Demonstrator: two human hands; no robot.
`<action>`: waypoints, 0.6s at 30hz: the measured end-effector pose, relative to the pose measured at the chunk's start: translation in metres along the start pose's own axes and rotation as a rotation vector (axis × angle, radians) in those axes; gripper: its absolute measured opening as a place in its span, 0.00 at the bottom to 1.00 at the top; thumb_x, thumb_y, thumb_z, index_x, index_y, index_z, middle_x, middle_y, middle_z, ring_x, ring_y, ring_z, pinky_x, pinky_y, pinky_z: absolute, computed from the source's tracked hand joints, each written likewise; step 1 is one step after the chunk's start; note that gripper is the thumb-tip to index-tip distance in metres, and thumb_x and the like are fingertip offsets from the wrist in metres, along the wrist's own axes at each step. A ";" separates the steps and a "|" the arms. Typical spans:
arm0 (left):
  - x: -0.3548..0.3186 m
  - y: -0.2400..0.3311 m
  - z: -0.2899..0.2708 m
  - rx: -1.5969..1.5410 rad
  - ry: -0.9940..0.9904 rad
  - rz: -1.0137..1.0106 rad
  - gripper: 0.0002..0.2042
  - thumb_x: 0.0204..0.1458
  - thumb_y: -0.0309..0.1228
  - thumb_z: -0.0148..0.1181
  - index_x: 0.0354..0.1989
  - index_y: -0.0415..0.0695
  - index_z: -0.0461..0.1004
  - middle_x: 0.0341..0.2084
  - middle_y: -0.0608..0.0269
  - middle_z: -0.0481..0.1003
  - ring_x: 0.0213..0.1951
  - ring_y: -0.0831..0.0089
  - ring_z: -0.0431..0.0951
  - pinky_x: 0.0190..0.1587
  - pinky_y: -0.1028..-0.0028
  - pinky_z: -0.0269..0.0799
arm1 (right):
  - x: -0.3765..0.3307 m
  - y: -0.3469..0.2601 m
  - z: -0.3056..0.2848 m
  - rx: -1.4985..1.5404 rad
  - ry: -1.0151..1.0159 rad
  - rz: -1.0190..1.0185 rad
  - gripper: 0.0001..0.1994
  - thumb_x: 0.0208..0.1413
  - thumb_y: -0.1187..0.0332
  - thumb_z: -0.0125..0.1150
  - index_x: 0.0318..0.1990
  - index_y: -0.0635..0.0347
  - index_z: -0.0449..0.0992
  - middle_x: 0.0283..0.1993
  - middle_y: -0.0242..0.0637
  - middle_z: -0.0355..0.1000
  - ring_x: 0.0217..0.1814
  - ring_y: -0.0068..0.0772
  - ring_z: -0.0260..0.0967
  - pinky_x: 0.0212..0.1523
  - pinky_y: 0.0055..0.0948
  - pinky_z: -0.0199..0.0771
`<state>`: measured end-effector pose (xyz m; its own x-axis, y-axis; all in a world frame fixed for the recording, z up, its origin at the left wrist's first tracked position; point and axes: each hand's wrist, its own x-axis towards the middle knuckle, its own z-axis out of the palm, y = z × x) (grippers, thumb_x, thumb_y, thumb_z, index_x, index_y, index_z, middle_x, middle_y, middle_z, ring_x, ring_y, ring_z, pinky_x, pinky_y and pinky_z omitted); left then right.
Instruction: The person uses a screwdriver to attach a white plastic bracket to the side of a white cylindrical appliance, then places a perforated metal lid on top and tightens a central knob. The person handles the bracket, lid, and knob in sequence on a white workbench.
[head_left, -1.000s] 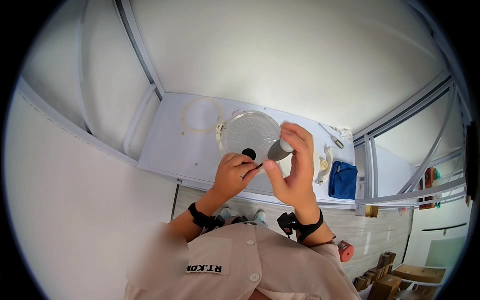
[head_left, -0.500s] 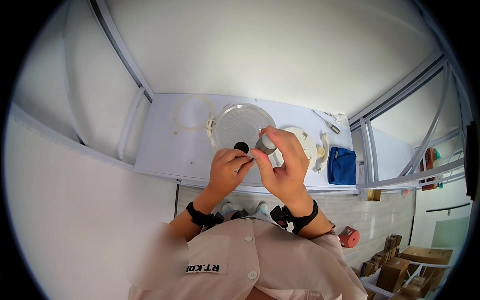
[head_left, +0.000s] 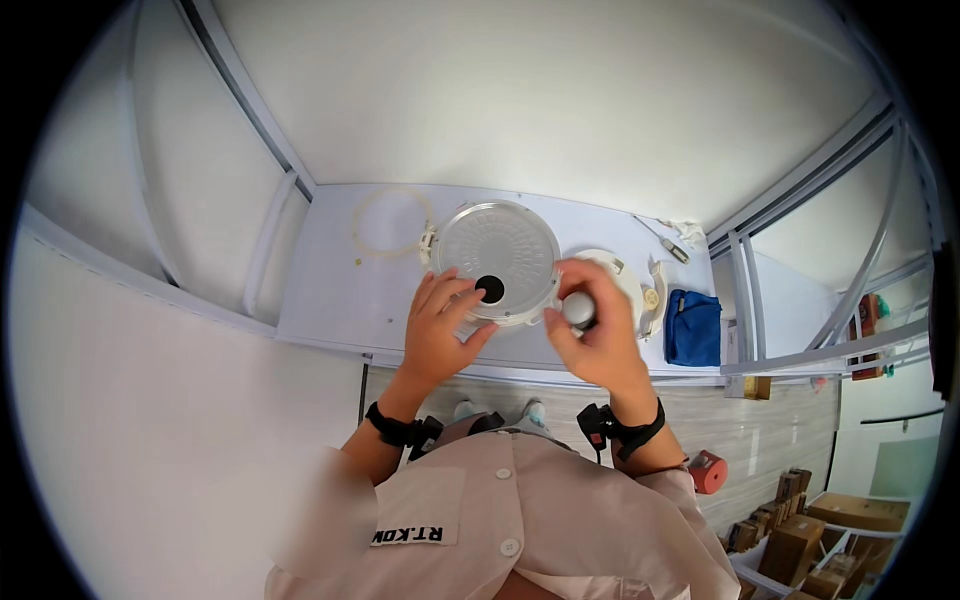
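Observation:
A round silver metal lid (head_left: pixel 500 245) with an embossed pattern and a black round spot lies on the table, a white fitting at its left edge. My left hand (head_left: pixel 440 325) has its fingers apart over the lid's near left side, fingertips beside the black spot. At the near right rim, my right hand (head_left: pixel 603 335) is closed round a grey round-ended tool (head_left: pixel 578 308), seen end-on; its lower part is hidden by the fingers. Beyond my right hand a white round cover (head_left: pixel 622 272) lies partly covered by the hand.
On the pale table (head_left: pixel 330 300) are a thin cream ring (head_left: pixel 355 232) at the left, a screwdriver (head_left: pixel 665 241) and a blue pouch (head_left: pixel 692 330) at the right. A white curved strip (head_left: pixel 657 280) lies near the pouch. Frame posts (head_left: pixel 745 300) and a wall bound the table.
My hands have moved apart. The left has unpinched and spread over the lid; the right has carried the grey tool right and nearer, to the lid's rim.

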<state>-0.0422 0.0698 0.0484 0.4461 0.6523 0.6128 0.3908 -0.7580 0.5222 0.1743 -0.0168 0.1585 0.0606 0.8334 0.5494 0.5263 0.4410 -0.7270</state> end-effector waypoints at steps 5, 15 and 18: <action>0.003 -0.011 -0.008 -0.001 0.004 -0.049 0.23 0.38 0.33 0.81 0.44 0.45 0.80 0.50 0.60 0.77 0.61 0.51 0.74 0.68 0.48 0.64 | -0.031 0.040 0.035 -0.229 -0.179 0.095 0.21 0.48 0.69 0.80 0.50 0.57 0.80 0.45 0.38 0.76 0.34 0.37 0.77 0.32 0.32 0.77; 0.004 -0.006 0.001 0.022 0.004 -0.019 0.18 0.34 0.36 0.83 0.30 0.49 0.77 0.36 0.66 0.75 0.45 0.60 0.74 0.51 0.61 0.67 | -0.036 0.066 0.043 -0.288 -0.075 0.132 0.20 0.42 0.57 0.84 0.35 0.56 0.80 0.43 0.31 0.75 0.29 0.33 0.75 0.29 0.31 0.76; 0.000 0.006 0.007 0.055 -0.009 0.003 0.16 0.35 0.38 0.82 0.29 0.50 0.79 0.34 0.71 0.75 0.44 0.63 0.74 0.50 0.61 0.66 | -0.029 0.076 0.028 -0.301 -0.066 0.149 0.22 0.37 0.54 0.86 0.33 0.54 0.79 0.43 0.30 0.77 0.28 0.32 0.74 0.30 0.31 0.75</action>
<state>-0.0345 0.0654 0.0472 0.4546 0.6505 0.6085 0.4329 -0.7584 0.4873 0.1892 0.0023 0.0760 0.1058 0.9051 0.4118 0.7433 0.2031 -0.6373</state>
